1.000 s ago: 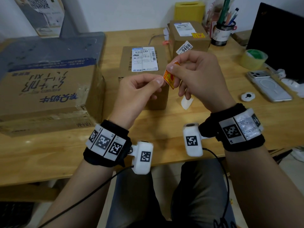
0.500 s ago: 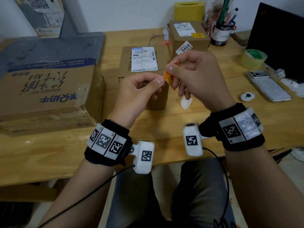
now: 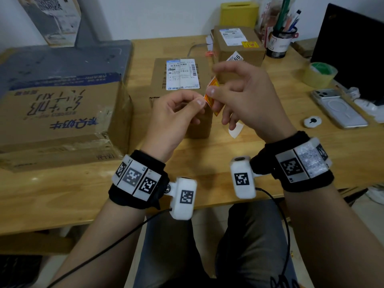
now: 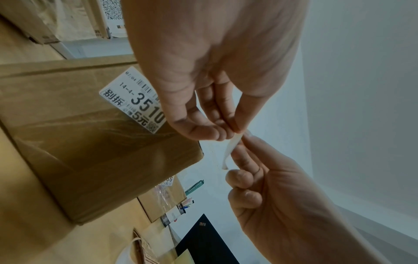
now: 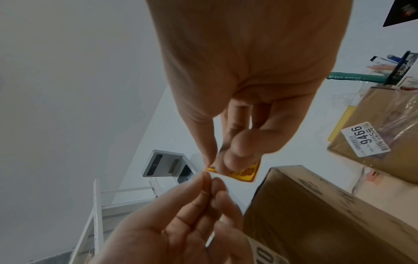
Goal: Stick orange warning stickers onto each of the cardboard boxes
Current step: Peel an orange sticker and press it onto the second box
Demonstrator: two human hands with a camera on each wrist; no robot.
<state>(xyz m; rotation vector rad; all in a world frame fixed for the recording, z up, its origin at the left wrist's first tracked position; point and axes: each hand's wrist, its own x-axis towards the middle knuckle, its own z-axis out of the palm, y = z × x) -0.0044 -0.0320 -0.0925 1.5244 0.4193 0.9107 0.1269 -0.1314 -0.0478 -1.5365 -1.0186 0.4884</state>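
Both hands hold one orange warning sticker (image 3: 212, 96) in the air above the middle cardboard box (image 3: 180, 75). My right hand (image 3: 214, 94) pinches the sticker (image 5: 245, 172) between thumb and fingers. My left hand (image 3: 200, 102) pinches its near corner with thumb and forefinger; in the left wrist view the white backing (image 4: 229, 151) shows between the two hands. A large box (image 3: 60, 113) lies at the left. A small box (image 3: 239, 44) at the back carries an orange sticker (image 3: 250, 44) on top.
A white backing scrap (image 3: 235, 129) lies on the wooden table (image 3: 228, 159) under my right hand. To the right are a phone (image 3: 338, 109), a tape roll (image 3: 319, 74), a small white tag (image 3: 312, 121), a pen cup (image 3: 280, 42) and a black laptop (image 3: 349, 50).
My right forefinger has lifted off the sticker and straightened, leaving thumb and lower fingers on it. The sticker has tilted slightly. My left hand keeps its pinch on the corner.
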